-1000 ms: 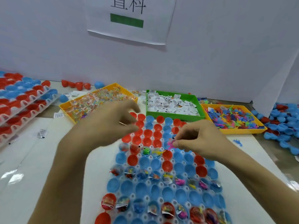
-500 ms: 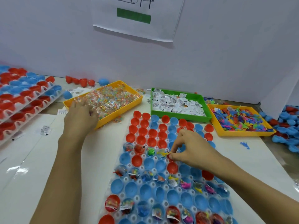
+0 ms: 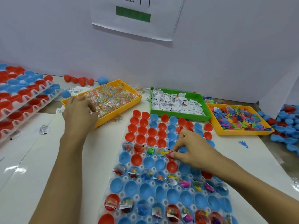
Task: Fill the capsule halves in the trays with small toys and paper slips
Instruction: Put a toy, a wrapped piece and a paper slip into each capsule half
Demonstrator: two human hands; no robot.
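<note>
1. This looks like a small work room where toys get packed by hand, not a home.
2. A long white table (image 3: 40,159) sits against a plain white wall (image 3: 226,46).
3. A white paper sign with a green bar (image 3: 134,15) hangs there (its words are cut off).
4. Yellow plastic bins of little toys (image 3: 239,120) and clear trays of red and blue plastic capsule halves (image 3: 24,97) show many get made.

Left of my capsule tray (image 3: 129,168) the surface (image 3: 40,167) lies bare; beyond it three bins (image 3: 178,102) block me, and stacked trays (image 3: 24,101) wall the far left.
</note>
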